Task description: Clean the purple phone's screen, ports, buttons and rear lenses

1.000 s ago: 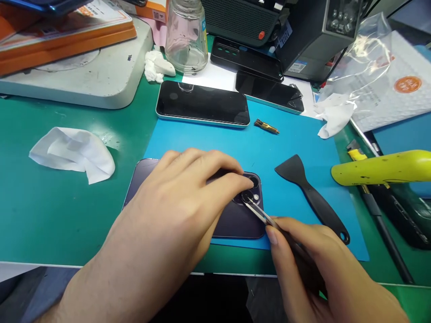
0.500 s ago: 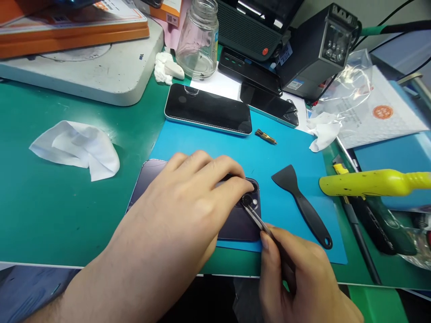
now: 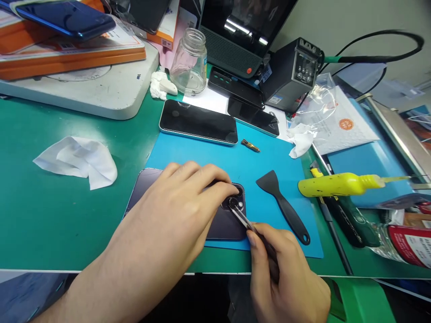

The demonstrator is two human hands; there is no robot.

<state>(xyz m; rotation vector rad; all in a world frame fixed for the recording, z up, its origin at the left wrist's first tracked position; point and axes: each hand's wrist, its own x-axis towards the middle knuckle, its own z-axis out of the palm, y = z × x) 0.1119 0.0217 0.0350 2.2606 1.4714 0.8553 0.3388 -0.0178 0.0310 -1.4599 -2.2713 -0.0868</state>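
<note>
A dark purple phone (image 3: 225,224) lies face down on the blue mat (image 3: 269,157). My left hand (image 3: 175,206) rests flat across its back, fingers stretched toward the camera bump (image 3: 235,202). My right hand (image 3: 286,273) pinches metal tweezers (image 3: 243,219), and their tips touch a camera lens on the bump.
A black plastic spudger (image 3: 284,206) lies right of the phone. Two dark phones (image 3: 198,122) lie at the mat's far edge, with a small brass brush tip (image 3: 250,145), a glass jar (image 3: 189,62), a yellow tool (image 3: 336,185), white wipes (image 3: 81,159) and a soldering station (image 3: 292,74).
The camera has tilted up and back, so more of the bench's far side shows. Both hands stay on the phone, tweezers still at the camera lens.
</note>
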